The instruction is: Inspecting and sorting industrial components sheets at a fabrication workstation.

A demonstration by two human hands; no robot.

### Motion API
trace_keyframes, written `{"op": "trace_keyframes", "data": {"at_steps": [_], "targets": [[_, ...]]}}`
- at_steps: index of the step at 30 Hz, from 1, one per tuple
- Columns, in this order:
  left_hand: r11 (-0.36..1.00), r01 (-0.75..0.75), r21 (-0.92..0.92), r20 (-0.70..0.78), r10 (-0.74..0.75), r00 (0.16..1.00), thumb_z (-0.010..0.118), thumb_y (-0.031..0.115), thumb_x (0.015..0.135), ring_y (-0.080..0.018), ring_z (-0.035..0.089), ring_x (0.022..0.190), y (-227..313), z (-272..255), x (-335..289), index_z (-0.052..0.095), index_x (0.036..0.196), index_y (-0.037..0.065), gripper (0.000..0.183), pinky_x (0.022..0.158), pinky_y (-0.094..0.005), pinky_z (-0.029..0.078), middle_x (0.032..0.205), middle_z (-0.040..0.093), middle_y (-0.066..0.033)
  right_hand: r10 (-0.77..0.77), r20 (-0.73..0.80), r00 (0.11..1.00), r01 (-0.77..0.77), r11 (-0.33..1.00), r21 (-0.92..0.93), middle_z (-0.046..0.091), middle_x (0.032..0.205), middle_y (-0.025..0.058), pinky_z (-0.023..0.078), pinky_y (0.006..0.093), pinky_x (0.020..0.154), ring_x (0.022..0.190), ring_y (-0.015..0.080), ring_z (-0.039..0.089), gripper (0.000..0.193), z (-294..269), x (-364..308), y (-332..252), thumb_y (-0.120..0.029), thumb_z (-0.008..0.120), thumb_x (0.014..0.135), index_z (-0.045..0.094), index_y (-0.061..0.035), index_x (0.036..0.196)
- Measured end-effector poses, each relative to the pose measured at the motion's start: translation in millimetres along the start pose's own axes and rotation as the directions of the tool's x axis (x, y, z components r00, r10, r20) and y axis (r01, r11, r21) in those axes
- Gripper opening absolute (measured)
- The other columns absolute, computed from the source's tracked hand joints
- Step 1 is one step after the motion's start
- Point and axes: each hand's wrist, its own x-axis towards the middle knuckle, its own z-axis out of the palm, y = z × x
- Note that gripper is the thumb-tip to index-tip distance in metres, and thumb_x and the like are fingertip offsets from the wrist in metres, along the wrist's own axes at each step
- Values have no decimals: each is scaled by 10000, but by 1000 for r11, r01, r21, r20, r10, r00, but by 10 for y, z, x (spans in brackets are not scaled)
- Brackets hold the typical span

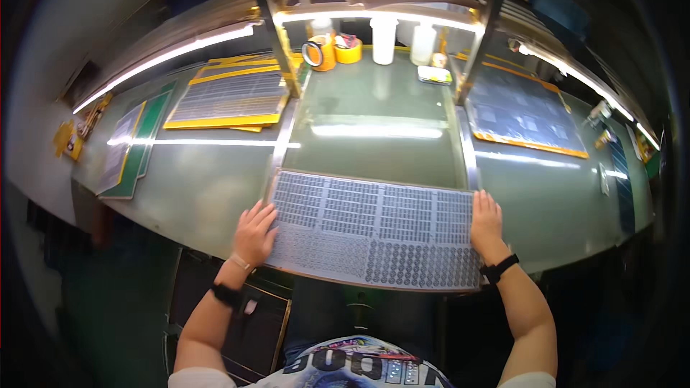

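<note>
A flat rectangular panel [374, 226], printed with rows of small grey bars and round shapes, lies in front of me across the near edge of the workbench. Its front part reaches out past that edge, over my lap. My left hand [254, 233] grips the panel's left side, fingers along the top of the rim. On the opposite side my right hand [487, 221] holds the right edge, with the fingertips pointing away from me. Both thumbs are mostly hidden or hard to make out.
Stacked sheets with yellow borders [230, 97] lie at the left, beside a green board [147, 147]. Another yellow-edged stack [525, 108] is at the right. Tape rolls [320, 52] and white bottles [384, 39] stand at the back. Metal posts [483, 36] rise from the workbench [374, 97].
</note>
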Motion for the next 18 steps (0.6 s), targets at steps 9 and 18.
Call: {"op": "trace_keyframes", "data": {"at_steps": [9,18], "targets": [[949,281,142,-59,-275,960,446,407,867,-289,222,1319,-31,650,858,407,1293,62,549,1045,-511,188,1388,338,-96,25,26,999,-26,999,45,435,1232,200,289,456,998,1165,332,405,467,-26,22,28,-65,428,793,392,54,1243],[890,408,204,-41,-409,912,369,468,884,-237,133,1353,-8,631,866,250,1376,52,655,1080,-481,84,1453,208,-70,-3,84,996,-26,942,335,351,1322,268,224,493,1041,1254,406,304,484,-646,-1015,-176,6,400,758,384,126,1226]]}}
